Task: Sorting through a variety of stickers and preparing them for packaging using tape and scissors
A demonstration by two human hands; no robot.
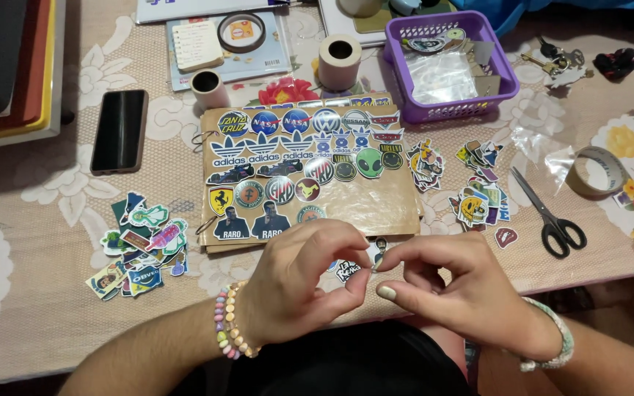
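Observation:
A brown ringed album page covered with several stickers lies on the table in front of me. My left hand and my right hand meet just below its near edge, fingertips pinched together on a small sticker. Another small dark sticker lies on the cloth between my hands. Both wrists wear beaded bracelets.
Loose sticker piles lie at left and right. Black scissors, a tape roll, a purple basket, two paper rolls, a black phone and keys sit around on the floral tablecloth.

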